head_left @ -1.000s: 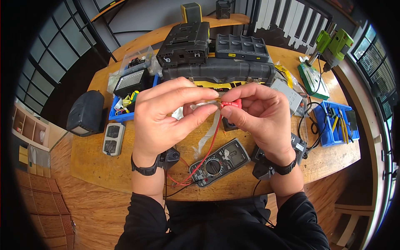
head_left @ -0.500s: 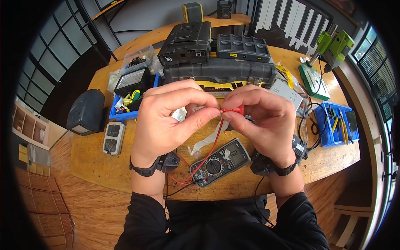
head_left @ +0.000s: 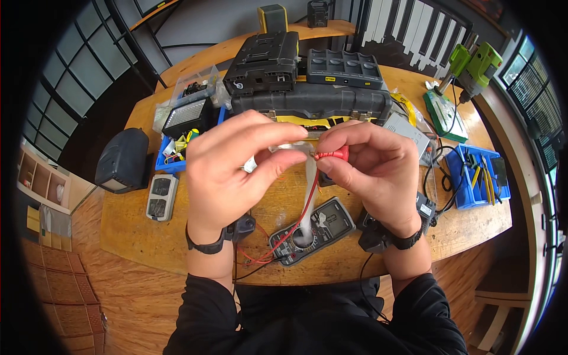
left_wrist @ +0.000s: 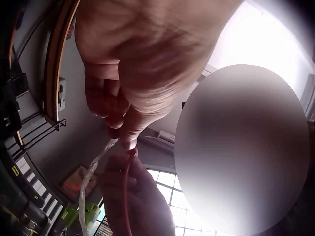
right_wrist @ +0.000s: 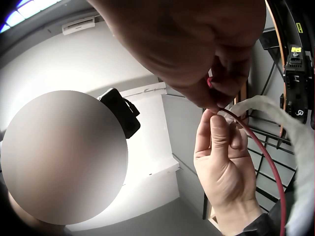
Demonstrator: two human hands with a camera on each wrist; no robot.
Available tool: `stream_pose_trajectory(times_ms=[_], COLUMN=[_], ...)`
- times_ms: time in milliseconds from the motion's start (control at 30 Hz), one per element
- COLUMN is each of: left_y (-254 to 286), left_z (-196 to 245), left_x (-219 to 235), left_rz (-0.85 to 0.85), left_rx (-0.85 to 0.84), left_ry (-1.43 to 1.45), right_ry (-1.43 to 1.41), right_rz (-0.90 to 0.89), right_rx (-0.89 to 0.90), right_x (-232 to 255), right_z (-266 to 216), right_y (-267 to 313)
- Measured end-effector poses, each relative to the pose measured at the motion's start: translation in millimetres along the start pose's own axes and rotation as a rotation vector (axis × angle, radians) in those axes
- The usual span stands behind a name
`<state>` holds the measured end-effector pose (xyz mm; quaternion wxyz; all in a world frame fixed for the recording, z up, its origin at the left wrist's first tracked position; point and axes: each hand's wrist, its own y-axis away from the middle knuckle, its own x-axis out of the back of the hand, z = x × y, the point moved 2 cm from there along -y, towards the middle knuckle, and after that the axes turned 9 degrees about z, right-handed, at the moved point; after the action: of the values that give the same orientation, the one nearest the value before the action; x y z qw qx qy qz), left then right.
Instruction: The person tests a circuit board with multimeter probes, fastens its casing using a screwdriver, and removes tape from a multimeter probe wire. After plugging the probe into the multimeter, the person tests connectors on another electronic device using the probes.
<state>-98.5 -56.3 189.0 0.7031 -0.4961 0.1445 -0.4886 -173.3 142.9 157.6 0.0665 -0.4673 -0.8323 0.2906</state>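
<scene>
Here, ribbed red fitting point(head_left: 333, 154), slender wire point(right_wrist: 282, 201).

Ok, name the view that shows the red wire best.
The head view: it follows the red wire from the right hand down across the multimeter. Each wrist view shows only one stretch, cut off at the bottom edge.

The right hand point(right_wrist: 192, 44) is holding a red wire point(right_wrist: 280, 190) with its fingertips; the wire is bending away and hanging down; the left hand point(right_wrist: 227, 169) is pointing up just below, pinching a pale strip point(right_wrist: 276, 110); the strip is curving over beside the wire; a black box point(right_wrist: 297, 76) is showing behind.
</scene>
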Motion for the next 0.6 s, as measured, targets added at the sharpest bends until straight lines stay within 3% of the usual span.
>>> stream_pose_trajectory(times_ms=[67,267,500,567,600], left_y=[-0.6,2.0,0.6,1.0,1.7], left_z=[3.4,5.3,8.3,6.4,6.0], left_x=[-4.1,-5.8,-3.3,-1.5,0.6], left_rz=[0.04,0.044,-0.018,-0.073,-0.074], left_rx=[-0.219,-0.3,-0.226,-0.049,-0.048], left_ry=[-0.13,-0.154,-0.143,-0.047,-0.047], right_ry=[-0.136,-0.166,-0.106,0.218,0.218], right_rz=[-0.022,-0.044,-0.012,-0.072,-0.072], right_rx=[-0.083,-0.113,-0.088,0.162,0.161], right_x=[-0.1,1.9,0.5,2.1,1.9], right_z=[1.9,-0.5,0.7,-2.5,-4.4], right_y=[-0.2,-0.6,-0.4,-3.7,-4.2])
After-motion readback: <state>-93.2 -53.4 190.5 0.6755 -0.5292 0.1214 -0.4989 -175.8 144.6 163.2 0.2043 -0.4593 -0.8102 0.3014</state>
